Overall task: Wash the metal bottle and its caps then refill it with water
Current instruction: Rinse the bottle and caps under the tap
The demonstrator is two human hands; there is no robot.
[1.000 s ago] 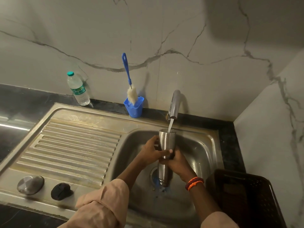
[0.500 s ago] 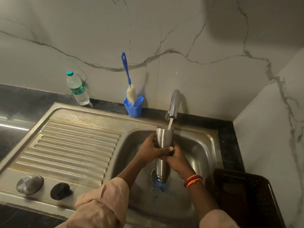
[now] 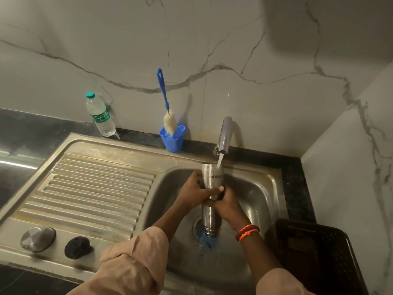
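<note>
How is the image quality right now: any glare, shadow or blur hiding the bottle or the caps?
Head view: dim, warm light; metal bottle sharp enough, its logo readable; glare only on the left counter; broad soft shadow on the upper-right wall; wide-angle bending at the edges; both caps visible.

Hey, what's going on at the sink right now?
A person is holding a metal bottle over the sink basin with both hands, the left hand and right hand wrapped around its middle. Water from the tap runs onto its upper end. The bottle's two caps, a metal cap and a black cap, sit on the drainboard.
</note>
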